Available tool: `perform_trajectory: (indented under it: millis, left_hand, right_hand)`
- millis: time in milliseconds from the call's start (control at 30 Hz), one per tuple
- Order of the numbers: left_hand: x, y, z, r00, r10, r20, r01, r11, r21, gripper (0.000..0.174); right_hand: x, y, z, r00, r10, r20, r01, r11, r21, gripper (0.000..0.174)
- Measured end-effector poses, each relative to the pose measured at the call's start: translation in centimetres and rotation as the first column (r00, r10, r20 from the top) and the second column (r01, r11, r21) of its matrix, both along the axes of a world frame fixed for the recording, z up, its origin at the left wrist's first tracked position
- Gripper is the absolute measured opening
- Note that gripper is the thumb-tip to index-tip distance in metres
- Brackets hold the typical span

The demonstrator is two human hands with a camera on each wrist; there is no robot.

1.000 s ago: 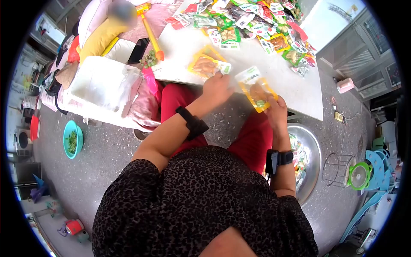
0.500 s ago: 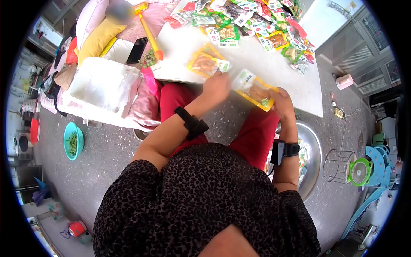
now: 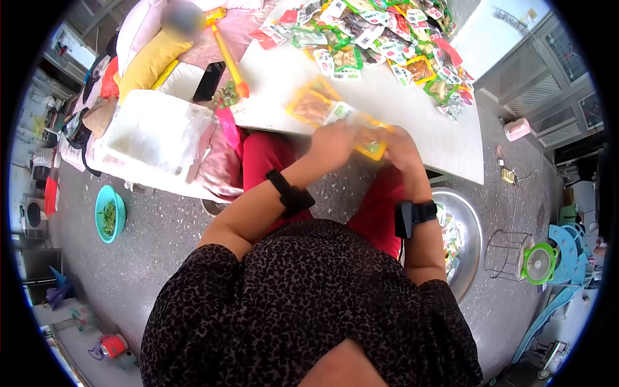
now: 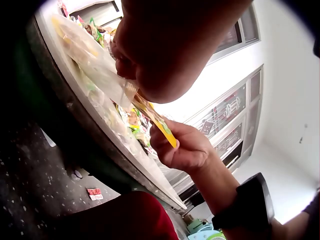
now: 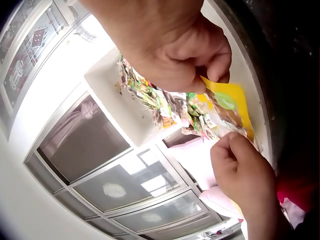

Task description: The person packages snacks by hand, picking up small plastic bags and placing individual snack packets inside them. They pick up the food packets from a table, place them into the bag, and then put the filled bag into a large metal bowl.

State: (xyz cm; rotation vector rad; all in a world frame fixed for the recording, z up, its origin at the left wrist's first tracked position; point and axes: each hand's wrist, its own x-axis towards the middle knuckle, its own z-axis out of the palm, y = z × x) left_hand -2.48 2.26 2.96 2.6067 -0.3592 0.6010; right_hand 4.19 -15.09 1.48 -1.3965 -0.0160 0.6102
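Note:
In the head view, my right hand (image 3: 403, 149) pinches the lower end of a yellow-edged food packet (image 3: 372, 143) with brown contents. My left hand (image 3: 333, 143) has curled fingers at the packet's other end, partly covering it. Another yellow-edged packet (image 3: 312, 107) with a white label extends from the left fingers over the table edge, blurred and overlapping one more behind it. The right wrist view shows the right thumb and fingers on the corner of the packet (image 5: 231, 106), by a green mark. There the left hand (image 5: 245, 172) grips near its pale end.
Many mixed food packets (image 3: 393, 39) lie heaped at the back of the white table (image 3: 271, 77). A metal basin (image 3: 474, 242) with packets stands on the floor at right. At left are a bed with a white plastic sheet (image 3: 151, 132), a phone (image 3: 209, 81) and a yellow-handled stick (image 3: 225, 51).
The right hand has brought its packet leftward until it meets the left hand. The left hand has shifted slightly down and right, and the packets beside it have moved a little right.

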Motion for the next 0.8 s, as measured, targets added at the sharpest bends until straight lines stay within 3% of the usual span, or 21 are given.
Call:
perform_trajectory:
  millis: [67, 233, 333, 433, 533, 633, 733, 800]
  left_hand:
    - [-0.2, -0.4, 0.4, 1.000, -0.008, 0.013, 0.009, 0.995, -0.098, 0.012]
    - [-0.4, -0.2, -0.7, 0.999, -0.045, 0.022, 0.046, 0.997, -0.070, 0.012]
    - [-0.6, 0.1, -0.6, 0.996, -0.068, 0.055, 0.073, 0.994, -0.084, 0.011]
    - [-0.7, 0.3, -0.6, 0.995, -0.091, 0.052, 0.095, 0.991, -0.097, 0.010]
    - [-0.3, 0.4, -1.1, 0.994, -0.103, 0.046, 0.107, 0.991, -0.084, 0.010]
    - [0.0, 0.2, -1.3, 0.992, -0.109, 0.057, 0.115, 0.986, -0.118, 0.013]
    - [-0.7, 0.4, -0.5, 0.989, -0.123, 0.077, 0.131, 0.986, -0.104, 0.022]
    - [-1.4, 0.8, -0.4, 0.982, -0.147, 0.115, 0.153, 0.987, -0.044, 0.029]
  right_hand:
    - [-0.1, 1.8, 0.3, 0.999, -0.015, -0.051, 0.016, 1.000, 0.018, 0.011]
    - [-0.5, 4.6, 0.8, 0.985, -0.023, -0.170, 0.052, 0.984, 0.168, 0.009]
    - [0.6, 4.3, -0.5, 0.996, 0.062, -0.063, -0.067, 0.994, -0.088, 0.009]
    - [1.2, 4.0, -0.7, 0.994, 0.109, -0.022, -0.111, 0.982, -0.152, 0.007]
    - [0.9, 4.7, -0.8, 0.991, -0.028, -0.129, 0.056, 0.974, 0.220, 0.004]
    - [0.8, 5.4, -0.8, 0.988, -0.021, -0.154, 0.066, 0.953, 0.294, 0.002]
    - [0.8, 4.8, -0.8, 0.990, 0.016, -0.140, 0.023, 0.962, 0.271, 0.006]
    - [0.6, 3.8, 0.1, 0.992, -0.048, -0.114, 0.057, 0.995, 0.080, 0.011]
